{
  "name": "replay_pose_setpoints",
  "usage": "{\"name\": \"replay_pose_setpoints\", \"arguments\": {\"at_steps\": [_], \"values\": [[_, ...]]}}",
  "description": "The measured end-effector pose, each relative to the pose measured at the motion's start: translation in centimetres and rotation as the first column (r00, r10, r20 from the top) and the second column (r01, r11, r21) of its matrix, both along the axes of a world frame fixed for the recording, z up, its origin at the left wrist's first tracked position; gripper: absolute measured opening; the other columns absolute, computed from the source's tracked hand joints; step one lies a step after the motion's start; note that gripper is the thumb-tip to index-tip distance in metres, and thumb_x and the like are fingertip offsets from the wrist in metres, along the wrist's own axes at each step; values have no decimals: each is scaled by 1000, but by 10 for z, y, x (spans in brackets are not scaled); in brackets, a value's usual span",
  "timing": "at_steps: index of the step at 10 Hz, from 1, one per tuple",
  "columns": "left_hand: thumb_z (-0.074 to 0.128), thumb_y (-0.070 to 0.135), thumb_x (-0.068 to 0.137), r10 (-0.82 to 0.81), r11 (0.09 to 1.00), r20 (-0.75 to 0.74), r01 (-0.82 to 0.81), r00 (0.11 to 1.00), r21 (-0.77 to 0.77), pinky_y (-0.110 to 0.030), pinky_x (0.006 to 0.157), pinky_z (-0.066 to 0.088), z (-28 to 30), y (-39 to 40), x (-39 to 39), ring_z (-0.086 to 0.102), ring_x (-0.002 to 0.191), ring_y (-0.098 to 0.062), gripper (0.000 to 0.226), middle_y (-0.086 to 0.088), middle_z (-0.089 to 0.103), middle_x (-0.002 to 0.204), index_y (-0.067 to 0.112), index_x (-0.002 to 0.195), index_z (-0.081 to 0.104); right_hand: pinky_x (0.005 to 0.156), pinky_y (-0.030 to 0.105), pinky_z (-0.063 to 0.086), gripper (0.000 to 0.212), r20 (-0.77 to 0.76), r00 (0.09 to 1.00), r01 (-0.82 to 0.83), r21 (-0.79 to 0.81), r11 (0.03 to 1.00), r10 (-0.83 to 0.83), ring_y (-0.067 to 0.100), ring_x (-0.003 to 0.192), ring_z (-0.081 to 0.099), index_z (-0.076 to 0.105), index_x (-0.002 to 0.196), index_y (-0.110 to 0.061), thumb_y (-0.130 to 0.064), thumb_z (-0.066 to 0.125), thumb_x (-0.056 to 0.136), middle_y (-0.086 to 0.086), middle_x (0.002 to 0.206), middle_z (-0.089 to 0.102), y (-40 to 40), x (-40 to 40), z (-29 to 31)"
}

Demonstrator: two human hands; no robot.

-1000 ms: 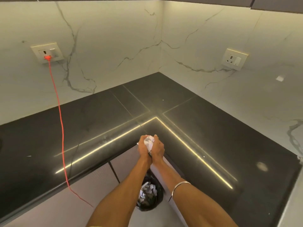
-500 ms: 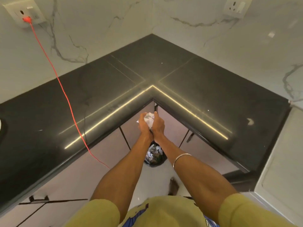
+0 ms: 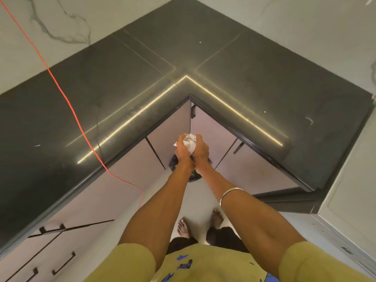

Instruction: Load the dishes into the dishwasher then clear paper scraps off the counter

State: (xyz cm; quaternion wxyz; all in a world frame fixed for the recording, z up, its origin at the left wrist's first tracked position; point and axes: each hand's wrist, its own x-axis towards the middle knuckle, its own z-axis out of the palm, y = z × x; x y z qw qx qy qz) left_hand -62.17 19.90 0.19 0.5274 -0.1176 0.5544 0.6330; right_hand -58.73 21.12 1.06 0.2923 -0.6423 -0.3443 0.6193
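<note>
grip: left hand (image 3: 183, 150) and right hand (image 3: 200, 150) clench one wad of paper scraps (image 3: 189, 143) between them, likely to compact it.
position: off the bench (image 3: 254, 82), before its inner corner.
below: black bin (image 3: 175, 164), mostly hidden, probably the drop target.

The counter (image 3: 254, 78) wraps in an L around an inner corner, walls behind it. A cable (image 3: 67, 98) crosses its left wing and drops over the front edge toward the floor. Before the corner, left hand (image 3: 183, 150) and right hand (image 3: 200, 150) cup a paper wad (image 3: 189, 142) between them, above a bin (image 3: 174, 164) on the floor. Cabinet doors stand below the counter on both sides.
</note>
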Motion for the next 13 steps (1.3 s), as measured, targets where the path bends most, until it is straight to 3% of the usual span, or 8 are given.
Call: {"name": "replay_pose_setpoints", "arguments": {"at_steps": [3,4,5,8,9,10,11,13], "values": [[72,49,56,-8,993,17,9,1000,-114,-38,80,58,-144,41,10,70,86,-25,53,-11,75,99,14,96,74,47,14,47,38,-7,1000,15,-136,991,-16,11,74,68,71,87,-20,-47,47,98,-6,82,71,34,19,-125],[73,47,66,62,983,30,-56,998,-174,-38,82,58,-221,47,14,70,92,-26,46,-11,75,100,13,97,74,54,17,49,37,37,999,16,-155,988,-10,13,76,66,70,94,-18,-47,48,98,-4,82,68,43,26,-206],[76,54,58,79,973,53,-66,995,-219,-41,88,57,-293,46,17,69,97,-27,63,-8,74,104,15,107,71,87,36,55,35,36,998,-52,-144,988,57,22,98,66,66,103,-25,-54,48,95,-1,101,69,48,22,-298],[73,77,41,-113,891,-45,81,993,-447,-45,94,51,-518,85,-10,68,95,-23,87,2,73,102,27,112,67,84,35,59,54,-258,966,-55,-304,951,-27,27,102,70,63,125,-10,-52,43,98,12,113,72,80,25,-485],[60,97,23,-152,898,6,140,988,-417,-51,100,45,-577,86,-27,60,118,-29,125,1,64,128,33,130,58,69,26,59,52,-382,923,-182,-307,934,54,20,92,73,60,120,-5,-47,32,104,7,100,75,90,39,-503],[53,92,55,-49,928,192,116,980,-354,-54,107,36,-533,80,-26,52,126,-34,104,-5,57,138,26,135,52,72,25,55,46,-389,903,-316,-320,893,180,17,90,69,61,110,-13,-50,34,103,3,95,73,94,52,-492],[41,77,81,83,941,270,13,959,-338,-52,113,31,-458,69,-14,42,135,-36,87,-5,46,146,19,146,40,95,30,43,36,-271,944,-285,-384,878,187,14,92,59,58,99,-13,-42,37,104,-2,87,67,93,68,-451],[47,58,88,34,911,116,17,993,-413,-38,100,45,-340,46,5,58,120,-29,63,-5,60,133,14,131,57,108,33,32,64,-190,973,-204,-423,883,133,20,123,46,38,146,-6,-48,44,98,5,128,52,67,81,-342]]}}
